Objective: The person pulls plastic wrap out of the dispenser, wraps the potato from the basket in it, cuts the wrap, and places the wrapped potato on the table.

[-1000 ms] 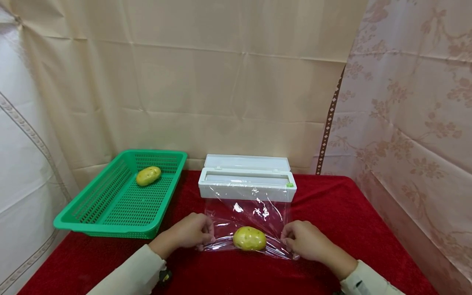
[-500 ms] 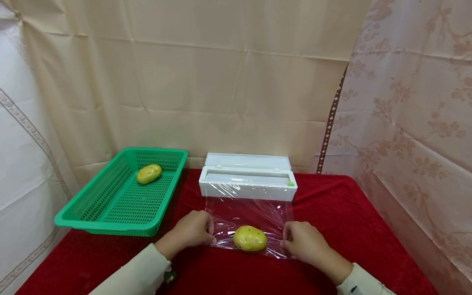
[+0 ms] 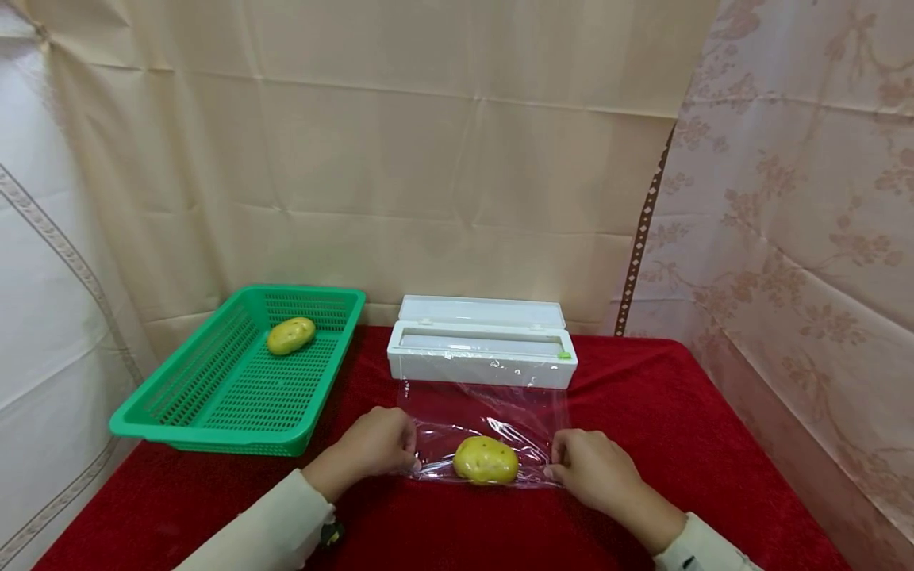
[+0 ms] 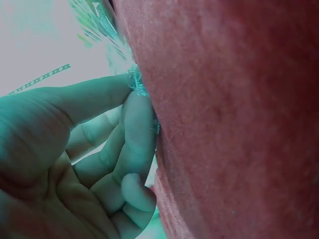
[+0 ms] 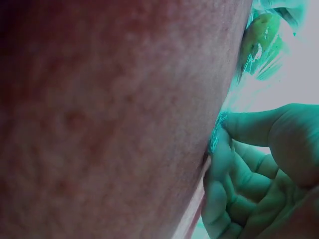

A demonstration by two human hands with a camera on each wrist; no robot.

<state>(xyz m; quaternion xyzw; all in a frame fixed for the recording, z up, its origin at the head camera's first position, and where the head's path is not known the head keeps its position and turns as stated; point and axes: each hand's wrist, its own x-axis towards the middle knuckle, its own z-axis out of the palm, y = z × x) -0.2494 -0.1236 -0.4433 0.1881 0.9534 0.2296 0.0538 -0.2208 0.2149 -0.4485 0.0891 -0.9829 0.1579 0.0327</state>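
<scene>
Clear plastic wrap [image 3: 471,404] stretches from a white dispenser box [image 3: 481,369] toward the front of the table, over a yellow potato [image 3: 485,460]. My left hand [image 3: 378,444] pinches the wrap's near left corner between thumb and forefinger. On the other side, my right hand [image 3: 593,468] pinches the near right corner. Both wrist views show a bunched bit of plastic wrap [image 4: 136,82] at the fingertips, close to the red cloth. The potato [image 5: 261,35] also shows beneath the film in the right wrist view.
A green basket [image 3: 300,436] with a second potato [image 3: 291,336] in it stands at the left. The dispenser's white lid [image 3: 481,311] is raised at the back, and a green slider [image 3: 564,355] sits at its right end. Red cloth [image 3: 643,420] covers the table.
The wrap's near edge has drawn in closer around the potato, and its right corner has come up slightly. Both hands keep their pinch and have barely moved. The head view has shifted a little.
</scene>
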